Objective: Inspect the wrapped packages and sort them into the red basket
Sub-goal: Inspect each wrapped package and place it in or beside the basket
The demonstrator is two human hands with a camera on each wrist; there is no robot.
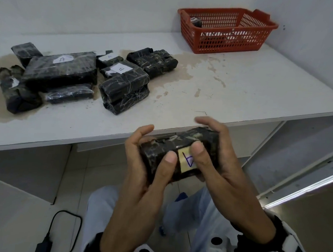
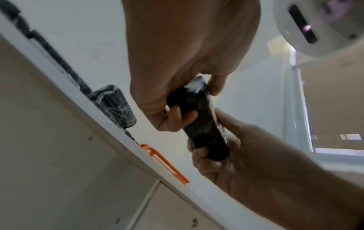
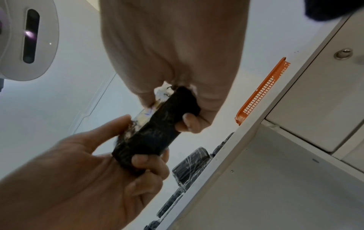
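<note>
Both hands grip one wrapped package [image 1: 179, 152] between them, held below the counter [image 1: 242, 87] edge: the left hand [image 1: 145, 163] curls round its left end, the right hand [image 1: 214, 154] round its right, thumbs pressed on top beside a paper label [image 1: 188, 160] (a handwritten mark, turned upward). This looks like the inspection step. Ahead and left of the hands, a pile of wrapped packages [image 1: 77, 75] waits unsorted. Far ahead to the right, the red basket [image 1: 226, 30] holds at least one dark item, so most sorting remains.
</note>
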